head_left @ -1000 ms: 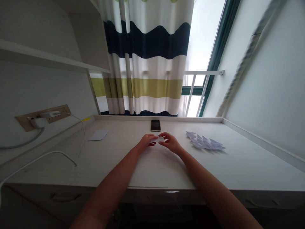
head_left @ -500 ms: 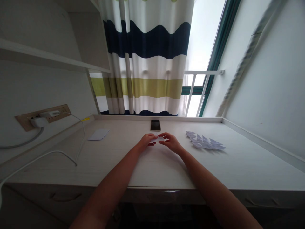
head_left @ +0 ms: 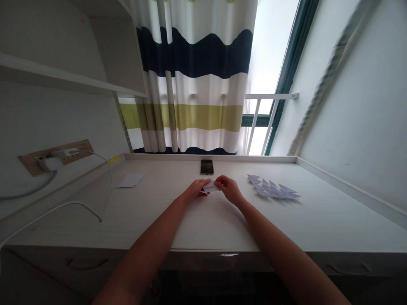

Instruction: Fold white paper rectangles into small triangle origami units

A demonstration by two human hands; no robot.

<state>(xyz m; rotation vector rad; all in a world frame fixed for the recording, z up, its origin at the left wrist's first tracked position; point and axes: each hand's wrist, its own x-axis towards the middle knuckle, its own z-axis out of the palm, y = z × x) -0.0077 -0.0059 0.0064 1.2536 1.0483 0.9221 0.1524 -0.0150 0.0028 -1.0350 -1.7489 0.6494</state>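
A small folded piece of white paper (head_left: 211,187) is held between my hands, just above the desk. My left hand (head_left: 196,189) grips its left side, with the thumb on top and fingers underneath. At the paper's upper right, my right hand (head_left: 227,187) pinches an edge between thumb and fingers. Several folded white paper pieces with pointed tips (head_left: 274,189) lie in rows to the right of my hands. Off to the left sits a stack of flat white paper sheets (head_left: 131,180).
A dark-screened phone (head_left: 207,167) lies beyond my hands on the white desk (head_left: 216,228). A white cable (head_left: 106,192) runs over the desk's left side from a wall socket (head_left: 57,156). Raised edges border the desk at the back and right; a curtain (head_left: 193,89) hangs behind.
The folded paper has tilted and shows more of its face. My right hand's fingers have closed in on its upper right edge; my left hand keeps its grip.
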